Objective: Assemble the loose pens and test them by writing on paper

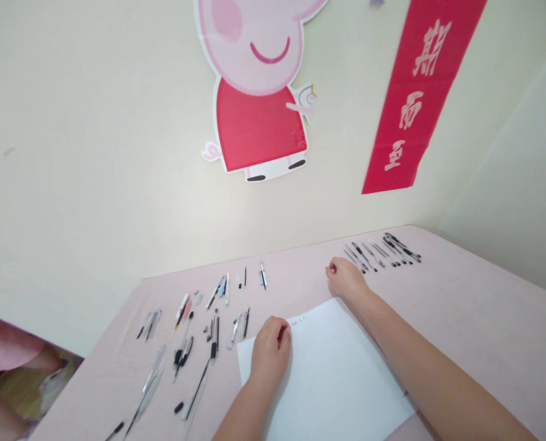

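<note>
The head camera looks forward and down, close over the pink table (484, 318), facing the wall (93, 153).

Paper between two groups of pens

We are resting our left hand (270, 350) on the paper (332, 373), loose pens (194, 334) lying left of it, our right hand (345, 278) beside the row of pens (383, 251) behind.

The left hand (270, 349) sits near and left of centre, knuckles up, fingers curled under, forearm running back toward the viewer. The right hand (345, 278) reaches farther, right of it, arm outstretched, fingers apparently loosely closed.
</note>
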A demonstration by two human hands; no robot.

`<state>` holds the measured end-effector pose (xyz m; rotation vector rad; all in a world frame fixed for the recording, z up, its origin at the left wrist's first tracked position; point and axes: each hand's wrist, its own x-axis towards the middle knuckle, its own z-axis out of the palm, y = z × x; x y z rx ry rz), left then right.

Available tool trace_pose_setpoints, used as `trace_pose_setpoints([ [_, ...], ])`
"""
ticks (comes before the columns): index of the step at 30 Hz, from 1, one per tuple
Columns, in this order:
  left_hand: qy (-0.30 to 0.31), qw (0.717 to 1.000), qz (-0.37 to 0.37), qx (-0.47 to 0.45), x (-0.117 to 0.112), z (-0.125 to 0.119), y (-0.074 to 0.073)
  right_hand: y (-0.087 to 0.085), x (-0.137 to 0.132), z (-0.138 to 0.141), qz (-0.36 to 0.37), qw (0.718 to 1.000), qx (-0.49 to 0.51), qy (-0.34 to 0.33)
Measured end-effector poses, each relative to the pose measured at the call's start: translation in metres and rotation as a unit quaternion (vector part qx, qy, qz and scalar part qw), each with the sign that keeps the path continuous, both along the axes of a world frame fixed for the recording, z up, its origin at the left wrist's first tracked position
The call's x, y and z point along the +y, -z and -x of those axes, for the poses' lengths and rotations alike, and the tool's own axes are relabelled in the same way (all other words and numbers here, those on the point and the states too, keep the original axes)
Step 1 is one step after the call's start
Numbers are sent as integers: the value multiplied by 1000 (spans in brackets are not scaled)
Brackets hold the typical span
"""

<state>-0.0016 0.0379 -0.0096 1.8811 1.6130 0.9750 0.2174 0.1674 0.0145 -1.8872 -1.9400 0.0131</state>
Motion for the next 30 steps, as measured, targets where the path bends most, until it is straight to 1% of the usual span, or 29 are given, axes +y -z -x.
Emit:
trace_pose_setpoints([
  [2, 1, 1000, 2, 6, 0, 0, 0, -1, -5, 25, 17, 997, 9, -79],
  [3, 1, 1000, 1, 6, 1, 0, 0, -1, -8, 38, 22, 994, 15, -108],
  [7, 4, 1000, -3, 1, 2, 0, 3, 3, -15, 81, 51, 981, 37, -186],
  [9, 5, 1000, -1, 1, 2, 0, 4, 6, -14, 98, 69, 975, 49, -207],
  [11, 6, 1000, -3, 1, 2, 0, 4, 9, -11, 113, 88, 972, 65, -207],
  [14, 8, 1000, -8, -5, 2, 0, 5, 11, -3, 132, 112, 973, 70, -191],
  [19, 9, 1000, -5, -6, 2, 0, 5, 11, 8, 153, 136, 978, 55, -150],
  [24, 12, 1000, -5, -11, 2, 0, 4, 8, 12, 164, 158, 981, 41, -106],
  [30, 4, 1000, -2, -2, 2, 0, 5, 3, 12, 165, 210, 973, 31, -86],
])
